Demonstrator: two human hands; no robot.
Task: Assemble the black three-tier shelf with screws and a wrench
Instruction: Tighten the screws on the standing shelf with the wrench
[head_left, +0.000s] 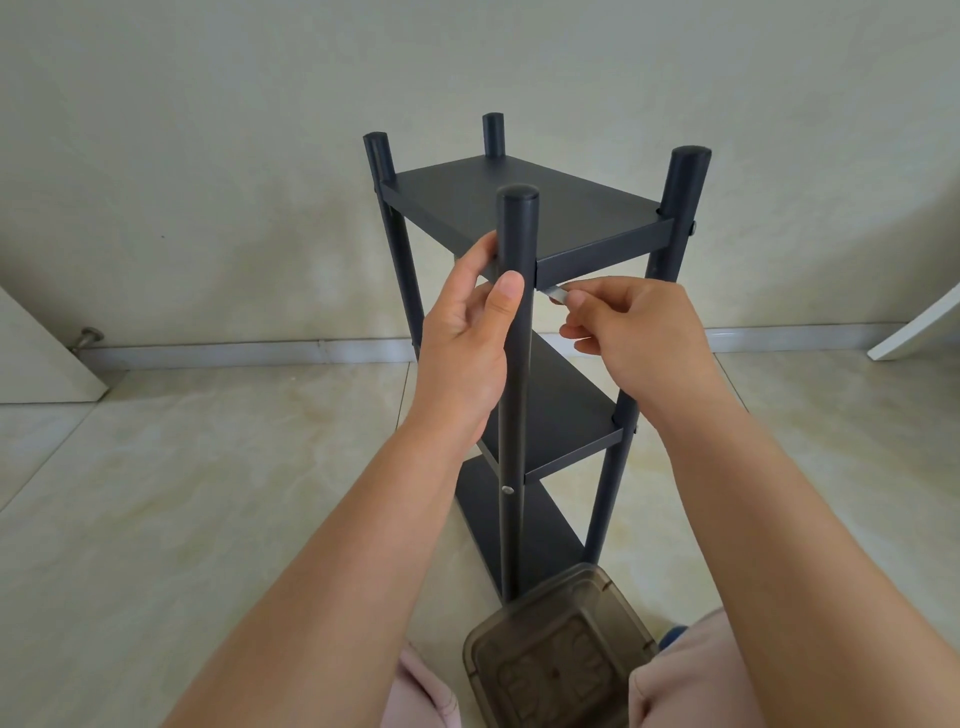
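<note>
Left hand (467, 332) grips the shelf (524, 208) post; right hand (634, 332) pinches the wrench (558, 294) at the top joint; turn in short, square strokes

Black shelf (524, 202) on cream marbled floor (208, 467)
Beside the shelf: smoky brown translucent box (561, 649); silver screw (506, 489) on its post.

The wrench (558, 294) is mostly hidden in the right hand (631, 332).
</note>
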